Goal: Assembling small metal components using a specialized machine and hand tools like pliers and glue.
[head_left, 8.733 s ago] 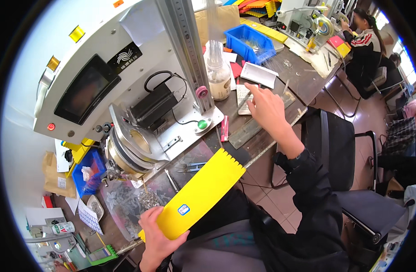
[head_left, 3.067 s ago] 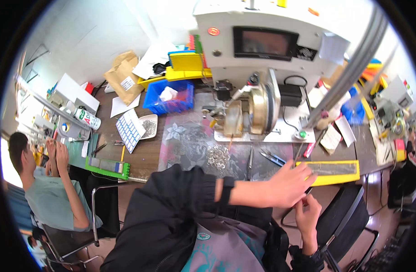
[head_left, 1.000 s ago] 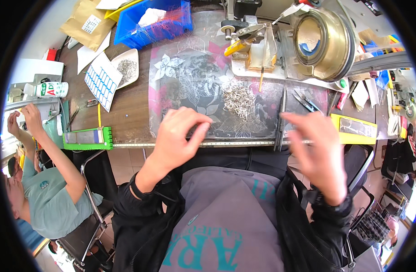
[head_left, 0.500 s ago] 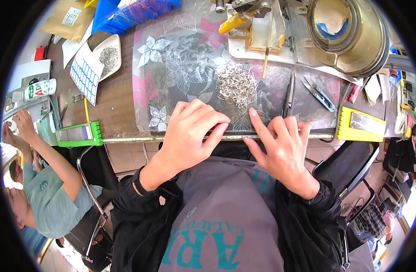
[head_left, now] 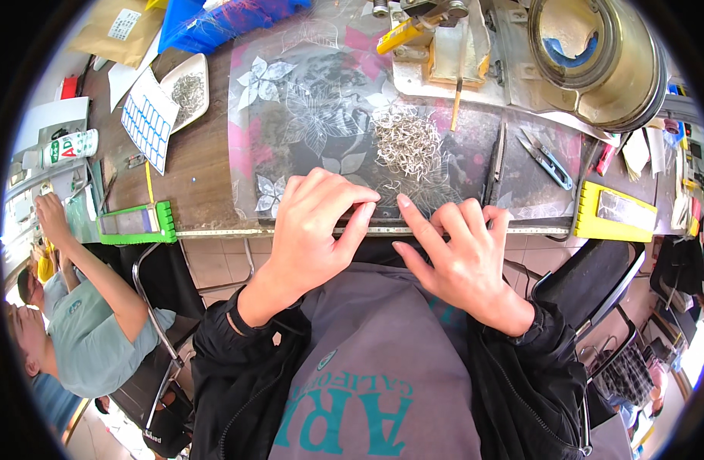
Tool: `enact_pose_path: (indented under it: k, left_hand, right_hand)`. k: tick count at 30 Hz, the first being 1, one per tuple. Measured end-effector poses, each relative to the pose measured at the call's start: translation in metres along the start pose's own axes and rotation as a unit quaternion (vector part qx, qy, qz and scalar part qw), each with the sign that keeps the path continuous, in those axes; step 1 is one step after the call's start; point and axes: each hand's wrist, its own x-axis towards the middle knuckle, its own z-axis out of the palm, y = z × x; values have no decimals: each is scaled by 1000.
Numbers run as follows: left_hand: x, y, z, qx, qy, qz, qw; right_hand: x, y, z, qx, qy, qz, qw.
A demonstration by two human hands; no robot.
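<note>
A heap of small bent silver metal wire pieces (head_left: pixel 408 144) lies on the dark floral mat (head_left: pixel 314 123) in front of me. My left hand (head_left: pixel 314 226) hovers at the table's near edge with thumb and index finger pinched together; whatever may be between the tips is too small to make out. To its right, my right hand (head_left: pixel 463 253) has its index finger stretched toward the mat just below the heap, thumb apart and the other fingers bent. A loose silver piece (head_left: pixel 393 186) lies by that index fingertip, apart from the heap.
Black tweezers (head_left: pixel 495 165) and blue-handled thread snips (head_left: pixel 549 159) lie right of the heap. A large metal machine (head_left: pixel 597 69) stands far right. At left are a white dish (head_left: pixel 189 92) of small pieces, a blue bin (head_left: pixel 214 27) and a co-worker (head_left: pixel 99 330).
My right hand has shifted left and slightly down, toward my left hand. A loose piece now shows below the heap, near the right index fingertip. The left hand stays pinched.
</note>
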Motion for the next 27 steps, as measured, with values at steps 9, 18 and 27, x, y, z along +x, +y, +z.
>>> enact_pose_path:
  k: [9,18,27]
  left_hand:
    - [-1,0,9,39,3,18,999]
    - [-2,8,7,56,-2,9,998]
    - [37,18,-34,4,39,29,999]
  right_hand:
    - [7,12,0,-27,11,14,999]
    - [3,9,-6,-27,11,-5,1000]
    - [20,39,-61,34,129,-13,991]
